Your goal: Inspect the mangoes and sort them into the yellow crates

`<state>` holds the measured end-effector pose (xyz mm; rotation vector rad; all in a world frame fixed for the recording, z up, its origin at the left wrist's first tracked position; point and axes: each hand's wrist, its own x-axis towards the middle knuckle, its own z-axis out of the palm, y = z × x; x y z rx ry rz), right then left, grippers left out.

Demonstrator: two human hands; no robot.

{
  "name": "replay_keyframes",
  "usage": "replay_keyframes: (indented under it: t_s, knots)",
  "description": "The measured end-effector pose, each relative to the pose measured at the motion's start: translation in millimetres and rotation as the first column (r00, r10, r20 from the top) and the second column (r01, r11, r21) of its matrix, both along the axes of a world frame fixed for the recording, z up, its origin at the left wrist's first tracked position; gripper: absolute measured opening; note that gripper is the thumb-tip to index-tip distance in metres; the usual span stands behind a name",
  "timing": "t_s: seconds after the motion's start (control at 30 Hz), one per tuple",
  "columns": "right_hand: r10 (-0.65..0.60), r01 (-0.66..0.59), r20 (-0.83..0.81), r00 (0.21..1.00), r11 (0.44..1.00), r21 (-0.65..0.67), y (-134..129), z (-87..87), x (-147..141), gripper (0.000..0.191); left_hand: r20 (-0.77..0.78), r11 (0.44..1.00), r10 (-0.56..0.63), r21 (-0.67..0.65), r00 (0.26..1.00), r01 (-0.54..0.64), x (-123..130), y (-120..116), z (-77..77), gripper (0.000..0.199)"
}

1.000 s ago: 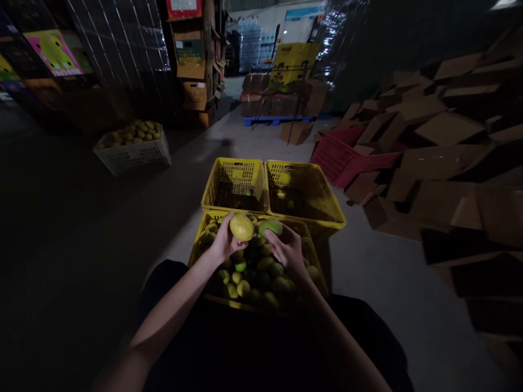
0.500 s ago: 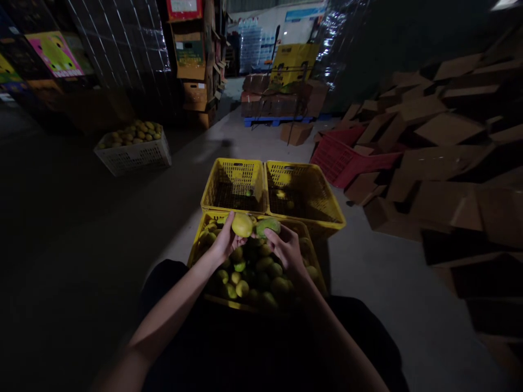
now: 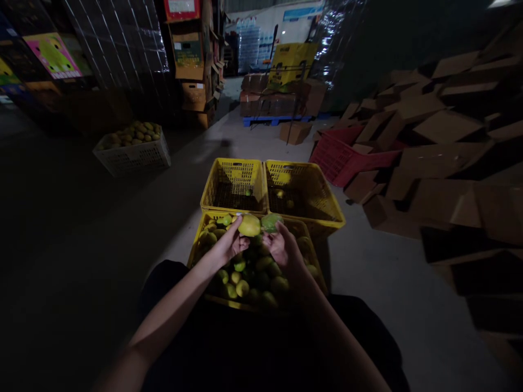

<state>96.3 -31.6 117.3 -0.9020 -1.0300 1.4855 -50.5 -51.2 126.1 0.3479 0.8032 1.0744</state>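
Note:
My left hand (image 3: 232,243) is closed around an oval yellow, lemon-like fruit (image 3: 249,225), thumb along its left side. My right hand (image 3: 283,245) grips a mottled green fruit (image 3: 270,222) of similar shape. The two fruits are held up almost end to end over the near yellow crate (image 3: 232,303). Yellow and green fruits (image 3: 242,288) fill much of that crate below my hands. My wrists and fingers hide part of the pile.
Two yellow crates adjoin the far side; the left crate (image 3: 212,182) and right crate (image 3: 327,196) hold a few fruits. A white crate of fruit (image 3: 134,158) stands left. Right lie a red crate (image 3: 335,158) and heaped cardboard boxes (image 3: 445,169). A loaded blue pallet (image 3: 269,120) sits behind.
Both fruits have shifted slightly to the right. My right fingers have changed their hold on the green fruit, the thumb moving off its front.

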Motion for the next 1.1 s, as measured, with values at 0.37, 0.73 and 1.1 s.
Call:
replay_keyframes:
  t_s: [0.37,0.73,1.1]
  knots:
    - [-0.004,0.007,-0.045,0.999,0.999,0.047,-1.1,1.6,5.1,0.037,-0.015,0.974,0.092,0.209,0.996,-0.087,0.0,-5.8,-3.2,0.023]
    - [-0.188,0.102,0.209,0.960,0.925,0.366,-0.6,-8.6,8.8,0.056,-0.088,0.903,0.212,0.398,0.973,-0.161,-2.0,-5.1,-3.9,0.047]
    - [-0.134,0.001,0.254,0.958,0.886,0.464,-3.3,-7.5,13.4,0.051,-0.210,0.908,0.203,0.406,0.956,-0.104,-10.3,1.3,-14.8,0.034]
